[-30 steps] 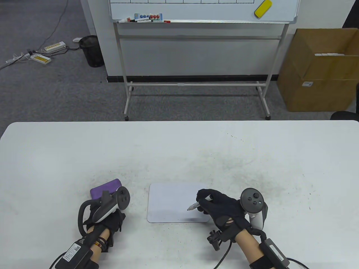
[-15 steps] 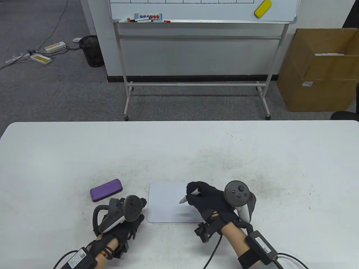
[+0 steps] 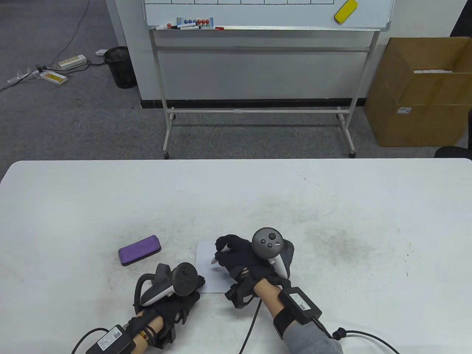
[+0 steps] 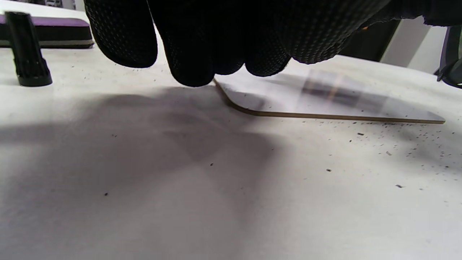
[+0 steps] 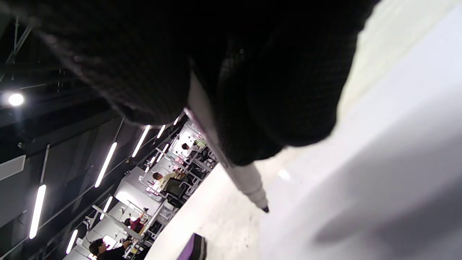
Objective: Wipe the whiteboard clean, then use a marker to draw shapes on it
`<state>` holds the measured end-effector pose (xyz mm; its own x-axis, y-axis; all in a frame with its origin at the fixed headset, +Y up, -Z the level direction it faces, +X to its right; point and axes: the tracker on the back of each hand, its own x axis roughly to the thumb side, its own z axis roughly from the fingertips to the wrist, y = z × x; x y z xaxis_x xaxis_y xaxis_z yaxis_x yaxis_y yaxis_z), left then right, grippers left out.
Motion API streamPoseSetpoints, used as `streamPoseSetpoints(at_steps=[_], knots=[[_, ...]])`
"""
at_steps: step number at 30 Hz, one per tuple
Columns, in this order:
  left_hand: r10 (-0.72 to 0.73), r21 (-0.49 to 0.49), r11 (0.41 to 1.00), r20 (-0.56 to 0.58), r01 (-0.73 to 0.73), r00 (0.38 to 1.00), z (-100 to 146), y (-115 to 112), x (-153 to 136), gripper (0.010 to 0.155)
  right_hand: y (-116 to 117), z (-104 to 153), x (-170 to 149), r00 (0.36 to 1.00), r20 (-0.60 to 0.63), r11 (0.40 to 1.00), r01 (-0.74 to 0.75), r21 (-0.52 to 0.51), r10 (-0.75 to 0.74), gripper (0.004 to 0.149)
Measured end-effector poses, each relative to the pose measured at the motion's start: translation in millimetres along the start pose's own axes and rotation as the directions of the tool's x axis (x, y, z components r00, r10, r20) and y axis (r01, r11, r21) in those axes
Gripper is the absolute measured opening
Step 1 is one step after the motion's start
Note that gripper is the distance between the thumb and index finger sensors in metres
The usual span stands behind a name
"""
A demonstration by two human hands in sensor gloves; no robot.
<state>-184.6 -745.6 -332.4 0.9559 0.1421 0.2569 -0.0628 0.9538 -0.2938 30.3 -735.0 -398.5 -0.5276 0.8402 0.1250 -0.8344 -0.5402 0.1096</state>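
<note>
A small white whiteboard lies flat on the table near the front edge, its right part hidden under my right hand. That hand pinches a white marker, uncapped, with its tip just over the board's left part. My left hand sits at the board's near-left corner. Its fingertips rest on the table against the board's edge and hold nothing. A purple eraser lies to the left of the board. The black marker cap stands upright near the eraser.
The white table is speckled with dark crumbs around the board. Beyond the far edge stand a large rolling whiteboard, a bin and a cardboard box.
My right hand carried the marker leftward from the board's right side to its left part. My left hand moved right, from beside the eraser to the board's near-left corner.
</note>
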Motion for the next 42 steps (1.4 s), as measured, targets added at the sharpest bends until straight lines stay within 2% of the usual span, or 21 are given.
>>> streamPoseSetpoints(at_steps=[9, 13, 27, 36, 42], knots=[[-0.024, -0.119, 0.993, 0.007, 0.025, 1.0, -6, -7, -2, 0.058, 20, -13, -3, 0.999, -0.02, 0.999, -0.046, 0.028, 0.047, 0.048], [-0.03, -0.14, 0.99, 0.011, 0.031, 0.999, -6, -8, -2, 0.059, 27, -16, -6, 0.998, -0.025, 0.998, -0.049, 0.039, 0.05, 0.047], [-0.025, -0.146, 0.989, 0.004, 0.025, 1.0, -7, -7, -1, 0.058, 14, -12, -6, 0.984, -0.052, 0.984, -0.172, -0.039, 0.169, 0.046], [-0.028, -0.141, 0.99, 0.004, 0.029, 1.0, -8, -6, 0, 0.057, 7, 5, -5, 0.976, -0.085, 0.979, -0.203, -0.032, 0.2, 0.046], [-0.034, -0.143, 0.989, 0.006, 0.035, 0.999, -8, -6, 0, 0.058, 14, 14, 2, 0.974, -0.09, 0.977, -0.211, -0.002, 0.21, 0.046]])
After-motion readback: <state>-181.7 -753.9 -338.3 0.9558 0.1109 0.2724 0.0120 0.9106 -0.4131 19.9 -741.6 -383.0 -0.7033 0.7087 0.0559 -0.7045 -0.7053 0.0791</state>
